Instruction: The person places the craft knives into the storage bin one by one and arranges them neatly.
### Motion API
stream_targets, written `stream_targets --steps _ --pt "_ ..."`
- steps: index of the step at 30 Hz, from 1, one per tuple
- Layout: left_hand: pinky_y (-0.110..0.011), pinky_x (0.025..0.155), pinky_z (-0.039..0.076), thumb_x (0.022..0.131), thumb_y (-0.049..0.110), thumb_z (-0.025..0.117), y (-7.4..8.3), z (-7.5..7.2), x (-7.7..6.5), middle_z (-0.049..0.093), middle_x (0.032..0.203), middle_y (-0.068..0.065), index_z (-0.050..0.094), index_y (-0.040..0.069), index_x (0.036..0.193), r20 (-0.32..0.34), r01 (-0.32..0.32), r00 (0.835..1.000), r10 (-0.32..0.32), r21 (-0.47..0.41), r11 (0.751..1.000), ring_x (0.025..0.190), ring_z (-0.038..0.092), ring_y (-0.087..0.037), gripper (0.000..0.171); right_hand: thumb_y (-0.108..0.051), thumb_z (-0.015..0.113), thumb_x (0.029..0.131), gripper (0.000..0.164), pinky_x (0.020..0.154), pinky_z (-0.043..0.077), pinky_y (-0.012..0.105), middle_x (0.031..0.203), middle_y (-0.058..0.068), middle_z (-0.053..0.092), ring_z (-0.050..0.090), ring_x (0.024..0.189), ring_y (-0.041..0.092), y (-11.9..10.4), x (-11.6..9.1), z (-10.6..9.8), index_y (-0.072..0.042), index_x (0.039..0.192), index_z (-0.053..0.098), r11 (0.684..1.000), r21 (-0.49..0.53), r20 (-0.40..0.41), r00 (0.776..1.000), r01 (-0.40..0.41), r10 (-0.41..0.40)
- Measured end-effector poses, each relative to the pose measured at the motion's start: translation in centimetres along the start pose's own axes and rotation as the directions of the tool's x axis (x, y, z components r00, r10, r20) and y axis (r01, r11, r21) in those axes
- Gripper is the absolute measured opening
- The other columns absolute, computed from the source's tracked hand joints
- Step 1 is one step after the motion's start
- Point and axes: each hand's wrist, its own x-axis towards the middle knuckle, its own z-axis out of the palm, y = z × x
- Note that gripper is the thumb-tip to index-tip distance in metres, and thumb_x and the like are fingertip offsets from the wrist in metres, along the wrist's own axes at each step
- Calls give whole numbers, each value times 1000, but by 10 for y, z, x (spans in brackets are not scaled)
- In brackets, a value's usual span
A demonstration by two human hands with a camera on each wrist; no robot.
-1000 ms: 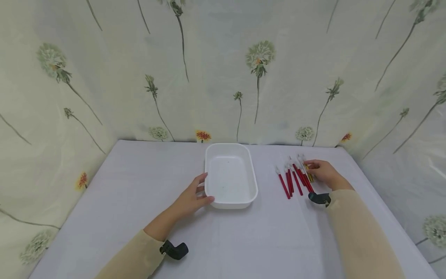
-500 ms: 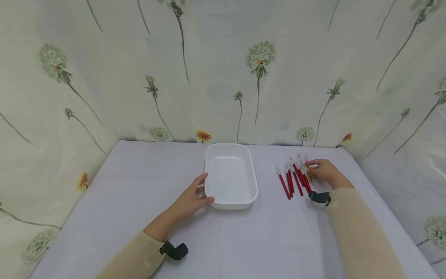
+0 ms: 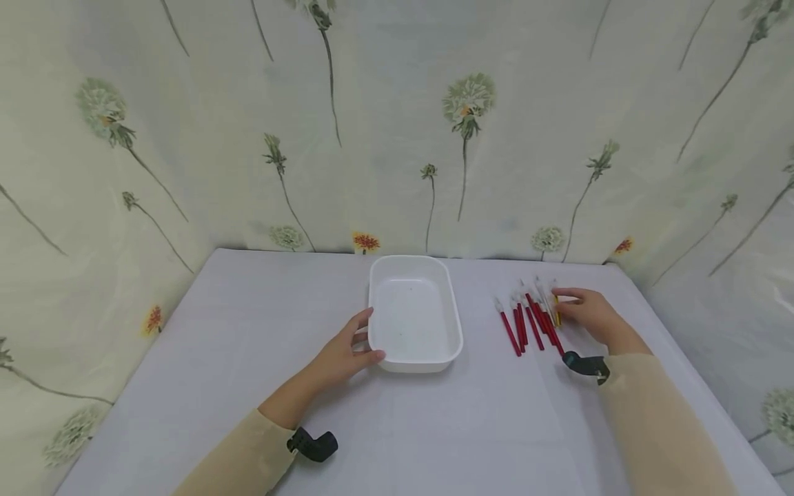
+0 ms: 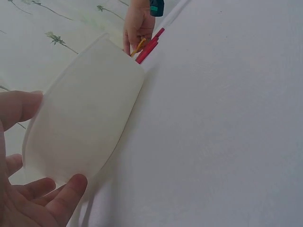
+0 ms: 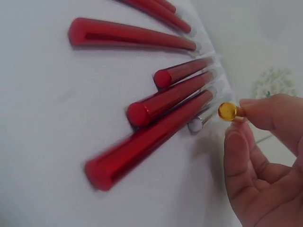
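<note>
A white rectangular tray (image 3: 414,313) stands in the middle of the table. My left hand (image 3: 338,353) holds its near left corner, fingers along the left wall and thumb on the front; in the left wrist view the fingertips (image 4: 75,182) press the wall. At the right, my right hand (image 3: 589,311) pinches a slim, shiny gold candle-like stick (image 5: 227,111) between thumb and forefinger. Beside it lie several shiny red sticks (image 5: 147,142) with clear tips at their far ends. A silver stick (image 5: 195,124) lies just under the gold one.
A white cloth (image 3: 459,427) covers the table. Behind it and along the sides hangs a pale curtain (image 3: 372,138) printed with dandelions. Small dark devices sit on both wrists, such as the left wrist camera (image 3: 313,446).
My right hand has moved slightly right, drawing the gold stick a little away from the red ones. The left hand and the tray have stayed put.
</note>
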Motion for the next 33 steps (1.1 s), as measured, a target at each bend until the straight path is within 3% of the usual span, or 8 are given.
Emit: stream_targets --steps 8,11,17,25,33 --pt "-48 103 47 90 29 77 2 -1 -1 33 160 -11 24 23 159 7 -3 1000 3 12 1000 141 42 -33 88 -27 57 103 58 107 44 52 147 32 41 53 122 37 -15 -21 1 -5 153 39 993 114 4 1000 28 -29" --pt "-49 104 47 90 28 77 3 -1 -1 32 160 -12 23 22 159 13 -8 1000 8 6 1000 141 42 -34 88 -28 57 103 58 103 49 42 149 30 40 55 121 33 -21 -26 2 -7 154 38 988 152 -3 1000 29 -29" --pt "-49 103 47 90 32 76 0 -1 -1 30 161 -13 21 22 160 20 -7 1000 6 17 1000 141 42 -34 90 -24 58 103 59 85 55 20 147 28 40 61 104 12 -34 -35 7 -4 154 36 959 271 -30 997 79 -74" --pt "-50 103 47 91 33 75 -1 -2 0 30 162 -12 20 23 161 17 -6 1000 6 37 999 141 42 -34 90 -25 60 102 58 86 55 20 136 25 47 64 104 14 -68 -54 12 -5 152 39 928 342 -49 989 147 -139" --pt "-48 103 48 91 30 76 3 -1 0 29 162 -11 20 24 161 28 10 1000 -11 20 1000 140 44 -33 90 -24 64 99 45 86 55 20 110 0 60 64 98 11 -101 -73 15 -16 141 51 892 408 -31 979 194 -199"
